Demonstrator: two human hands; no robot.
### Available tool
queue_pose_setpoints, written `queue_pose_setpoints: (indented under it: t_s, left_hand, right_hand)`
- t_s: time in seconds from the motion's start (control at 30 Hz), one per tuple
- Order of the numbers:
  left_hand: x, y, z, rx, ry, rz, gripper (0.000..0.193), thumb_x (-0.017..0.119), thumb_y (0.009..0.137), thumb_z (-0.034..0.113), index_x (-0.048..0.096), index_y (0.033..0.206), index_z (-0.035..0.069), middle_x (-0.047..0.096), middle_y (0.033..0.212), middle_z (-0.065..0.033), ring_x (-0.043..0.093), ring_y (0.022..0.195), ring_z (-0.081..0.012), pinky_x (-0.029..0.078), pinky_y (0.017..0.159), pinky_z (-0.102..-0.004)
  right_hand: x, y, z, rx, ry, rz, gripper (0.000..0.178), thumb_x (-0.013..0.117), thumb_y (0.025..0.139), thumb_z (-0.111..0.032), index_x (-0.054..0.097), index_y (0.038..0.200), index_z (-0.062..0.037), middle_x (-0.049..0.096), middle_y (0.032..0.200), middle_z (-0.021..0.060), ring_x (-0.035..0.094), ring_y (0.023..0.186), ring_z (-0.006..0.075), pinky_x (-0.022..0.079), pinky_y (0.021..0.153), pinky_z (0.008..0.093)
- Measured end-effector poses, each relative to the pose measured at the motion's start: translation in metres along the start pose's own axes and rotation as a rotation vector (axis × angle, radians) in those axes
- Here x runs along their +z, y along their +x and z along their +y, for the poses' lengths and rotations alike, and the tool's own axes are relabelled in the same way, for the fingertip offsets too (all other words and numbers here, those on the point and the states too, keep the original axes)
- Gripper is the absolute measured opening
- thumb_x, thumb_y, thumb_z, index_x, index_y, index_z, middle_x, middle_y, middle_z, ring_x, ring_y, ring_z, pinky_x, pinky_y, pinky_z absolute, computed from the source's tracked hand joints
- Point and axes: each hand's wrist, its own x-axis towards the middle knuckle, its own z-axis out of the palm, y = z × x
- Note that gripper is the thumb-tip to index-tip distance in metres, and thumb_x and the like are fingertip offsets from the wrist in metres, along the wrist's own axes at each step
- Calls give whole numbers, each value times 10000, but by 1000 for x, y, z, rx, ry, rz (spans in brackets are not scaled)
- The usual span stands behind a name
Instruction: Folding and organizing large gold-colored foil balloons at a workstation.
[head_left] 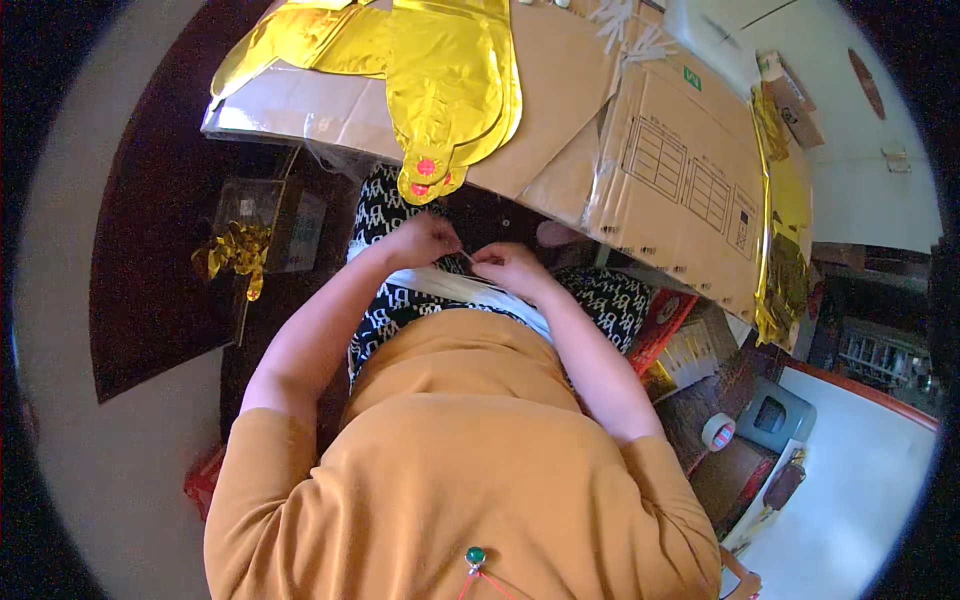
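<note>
My left hand [425, 238] is held over my lap, fingers bent into a pinch and slightly blurred. Close beside it, my right hand [507, 266] pinches a thin pale strip [467, 257]. The strip bridges the small gap to my left fingertips, which also seem to grip it; its exact kind is too small to tell. Just beyond my hands, flat gold foil balloons [450, 80] lie on a cardboard sheet [560, 150]. Their rounded ends, marked with red spots, hang over its near edge.
White thin strips [632, 32] lie at the cardboard's far side. More gold foil [775, 220] hangs at its right end. At lower left, a box holds crumpled gold foil pieces [240, 255]. A tape roll [718, 431] and a grey plastic case [777, 418] are at right.
</note>
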Motion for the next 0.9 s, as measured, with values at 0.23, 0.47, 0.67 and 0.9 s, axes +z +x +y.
queue_pose_setpoints:
  t_s: [0.23, 0.47, 0.67, 0.9]
  left_hand:
    - [-8, -6, 8, 32, -73, 29, 183, 661, 795, 182, 700, 877, 23, 687, 785, -128, 636, 720, -164, 508, 705, -300]
    - [-12, -23, 35, -20, -188, 173, 164, 663, 786, 169, 680, 837, 15, 651, 769, -139, 624, 715, -215, 502, 687, -334]
    - [-20, -76, 102, 591, 273, 241, 75, 659, 734, 106, 672, 788, 56, 598, 726, -99, 596, 712, -287, 487, 641, -396]
    - [-75, -124, 207, 652, 350, 301, 61, 640, 692, 84, 614, 741, 56, 573, 805, -71, 580, 728, -254, 462, 654, -356]
  right_hand:
    - [-9, -16, -25, -15, -27, 71, 245, 655, 824, -242, 668, 944, -29, 676, 830, 61, 608, 748, 133, 490, 708, 290]
    - [-9, -28, -60, -151, -114, 207, 216, 644, 827, -225, 660, 871, -14, 659, 760, 68, 598, 708, 125, 484, 670, 296]
    - [-13, -89, -125, -334, -21, 263, 92, 655, 803, -94, 632, 793, -6, 612, 748, 84, 593, 678, 163, 477, 623, 294]
    - [-15, -115, -183, -509, 754, -21, 516, 595, 906, -300, 387, 1284, -18, 481, 1244, 93, 477, 1178, 200, 359, 1027, 356]
